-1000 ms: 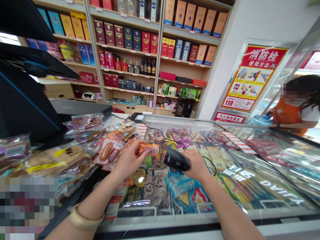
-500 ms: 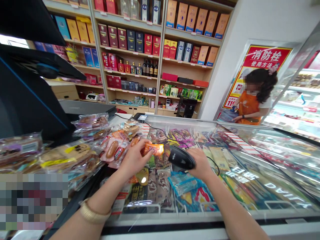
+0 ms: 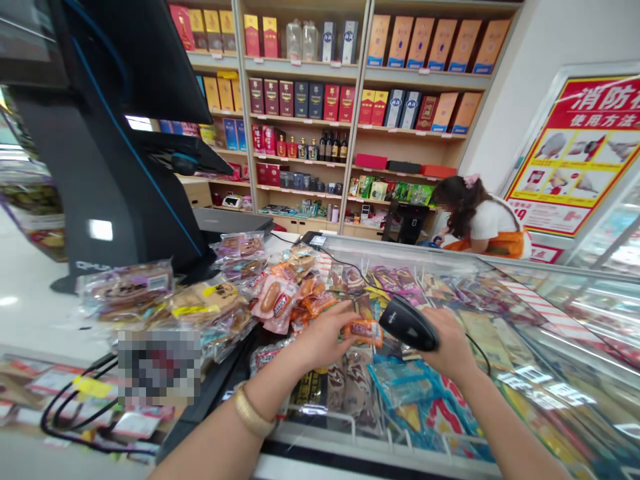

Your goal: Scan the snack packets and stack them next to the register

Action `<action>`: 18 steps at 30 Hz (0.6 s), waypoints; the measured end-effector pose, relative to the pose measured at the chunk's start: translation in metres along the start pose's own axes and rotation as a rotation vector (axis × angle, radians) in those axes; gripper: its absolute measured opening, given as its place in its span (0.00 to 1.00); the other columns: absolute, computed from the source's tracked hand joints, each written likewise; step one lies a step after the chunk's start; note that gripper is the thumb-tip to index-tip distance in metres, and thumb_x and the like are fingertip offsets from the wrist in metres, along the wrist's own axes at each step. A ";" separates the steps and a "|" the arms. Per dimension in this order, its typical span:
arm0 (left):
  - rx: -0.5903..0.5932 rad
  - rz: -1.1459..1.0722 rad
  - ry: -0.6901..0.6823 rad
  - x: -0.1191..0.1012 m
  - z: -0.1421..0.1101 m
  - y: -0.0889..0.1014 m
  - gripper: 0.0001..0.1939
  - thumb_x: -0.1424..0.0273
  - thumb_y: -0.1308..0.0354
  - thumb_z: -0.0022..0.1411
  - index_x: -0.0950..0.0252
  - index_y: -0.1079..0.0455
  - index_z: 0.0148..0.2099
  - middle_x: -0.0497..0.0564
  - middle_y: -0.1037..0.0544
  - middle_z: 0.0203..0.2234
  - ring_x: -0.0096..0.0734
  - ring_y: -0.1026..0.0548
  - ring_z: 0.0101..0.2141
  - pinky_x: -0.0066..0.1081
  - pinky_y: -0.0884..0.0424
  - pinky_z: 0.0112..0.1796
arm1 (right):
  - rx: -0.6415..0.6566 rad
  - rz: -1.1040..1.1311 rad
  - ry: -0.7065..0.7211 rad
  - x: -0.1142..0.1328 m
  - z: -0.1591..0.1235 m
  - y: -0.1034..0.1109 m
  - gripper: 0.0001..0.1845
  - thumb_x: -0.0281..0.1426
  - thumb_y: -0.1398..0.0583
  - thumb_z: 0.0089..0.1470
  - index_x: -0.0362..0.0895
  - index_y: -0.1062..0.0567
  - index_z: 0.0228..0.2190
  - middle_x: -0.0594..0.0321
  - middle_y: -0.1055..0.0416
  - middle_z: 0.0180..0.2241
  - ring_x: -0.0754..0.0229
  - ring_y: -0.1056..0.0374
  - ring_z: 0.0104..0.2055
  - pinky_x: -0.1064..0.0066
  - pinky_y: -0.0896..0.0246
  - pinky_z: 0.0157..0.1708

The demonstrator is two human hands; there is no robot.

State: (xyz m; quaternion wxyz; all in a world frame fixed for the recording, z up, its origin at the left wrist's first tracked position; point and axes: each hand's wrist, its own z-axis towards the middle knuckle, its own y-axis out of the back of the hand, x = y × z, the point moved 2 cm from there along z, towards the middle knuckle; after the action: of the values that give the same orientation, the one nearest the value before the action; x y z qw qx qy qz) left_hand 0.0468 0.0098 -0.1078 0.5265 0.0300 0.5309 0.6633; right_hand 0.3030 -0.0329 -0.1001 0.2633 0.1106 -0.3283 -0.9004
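Observation:
My left hand (image 3: 325, 337), with a gold bracelet (image 3: 251, 410) on its wrist, pinches a small orange snack packet (image 3: 365, 331) above the glass top of a freezer (image 3: 345, 427). Closed round a black handheld barcode scanner (image 3: 407, 324) is my right hand (image 3: 447, 340). The scanner's head points left, just beside the packet, and its cable trails behind. Left of my left hand lie pink sausage packets (image 3: 274, 300) and more orange packets (image 3: 313, 293) in a pile. Flat clear-wrapped snack packs (image 3: 205, 300) lie further left.
A dark point-of-sale terminal (image 3: 125, 173) stands at the left. Ice-cream packs (image 3: 405, 387) show under the glass. Black cables (image 3: 65, 413) hang at the lower left. Behind the freezer are shelves of boxed bottles (image 3: 300, 100) and a person in an orange apron (image 3: 505, 243), bending down.
My view has swung left, so the scene sits further right. The orange packet no longer glows under the scanner's light. The person behind the freezer has bent lower.

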 end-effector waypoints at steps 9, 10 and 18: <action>-0.559 0.369 0.115 0.005 0.002 0.049 0.13 0.72 0.43 0.58 0.60 0.25 0.46 0.57 0.25 0.45 0.44 0.28 0.47 0.47 0.33 0.50 | 0.029 -0.006 -0.058 -0.003 -0.004 -0.003 0.10 0.36 0.42 0.49 0.46 0.26 0.35 0.60 0.29 0.27 0.55 0.33 0.31 0.64 0.43 0.33; -0.593 0.442 0.188 0.008 0.001 0.056 0.12 0.70 0.42 0.58 0.60 0.25 0.45 0.57 0.25 0.44 0.46 0.29 0.47 0.48 0.35 0.51 | 0.034 -0.008 -0.060 -0.003 -0.003 -0.004 0.10 0.35 0.42 0.50 0.46 0.26 0.35 0.61 0.29 0.27 0.55 0.33 0.30 0.65 0.44 0.33; -0.495 0.670 0.378 0.021 -0.004 0.066 0.01 0.69 0.39 0.53 0.60 0.28 0.30 0.57 0.24 0.41 0.52 0.32 0.48 0.52 0.40 0.51 | 0.020 0.007 -0.039 -0.003 -0.004 -0.006 0.12 0.34 0.42 0.50 0.45 0.27 0.38 0.59 0.26 0.31 0.55 0.32 0.33 0.64 0.42 0.34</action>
State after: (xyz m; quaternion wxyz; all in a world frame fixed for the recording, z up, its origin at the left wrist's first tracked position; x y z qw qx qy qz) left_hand -0.0093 0.0301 -0.0720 0.1682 -0.0480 0.4043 0.8977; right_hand 0.3042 -0.0293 -0.1067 0.2588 0.0947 -0.3426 -0.8981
